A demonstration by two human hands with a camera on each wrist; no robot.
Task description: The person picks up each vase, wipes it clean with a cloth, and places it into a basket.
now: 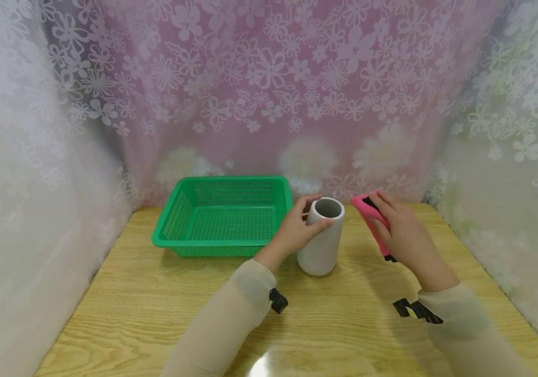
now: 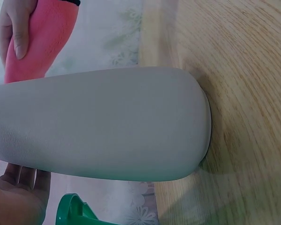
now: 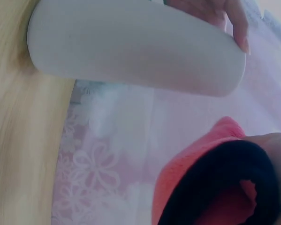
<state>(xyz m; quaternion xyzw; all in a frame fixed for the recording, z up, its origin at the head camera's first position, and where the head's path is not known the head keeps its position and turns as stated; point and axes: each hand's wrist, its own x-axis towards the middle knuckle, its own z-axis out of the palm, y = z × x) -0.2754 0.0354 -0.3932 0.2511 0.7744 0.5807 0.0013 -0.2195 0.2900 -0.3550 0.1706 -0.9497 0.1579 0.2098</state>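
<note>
A tall white vessel (image 1: pixel 321 246) with an open round mouth and grey inside stands upright on the table. My left hand (image 1: pixel 296 226) holds it near the top, thumb at the rim and fingers around the left and far side. A small white piece, perhaps a handle, shows by those fingers. To the right, my right hand (image 1: pixel 405 235) grips a pink cloth (image 1: pixel 373 222) with black edging, raised above the table and apart from the vessel. The right wrist view shows the cloth's black edge (image 3: pixel 201 173) curved into a loop; the left wrist view shows the vessel's smooth side (image 2: pixel 107 124).
A green perforated plastic basket (image 1: pixel 231 248) stands on the table left of the vessel, its near right corner close to my left hand. The wood-grain table (image 1: pixel 165 314) ends at flowered curtains (image 1: pixel 259 94) behind and along both sides.
</note>
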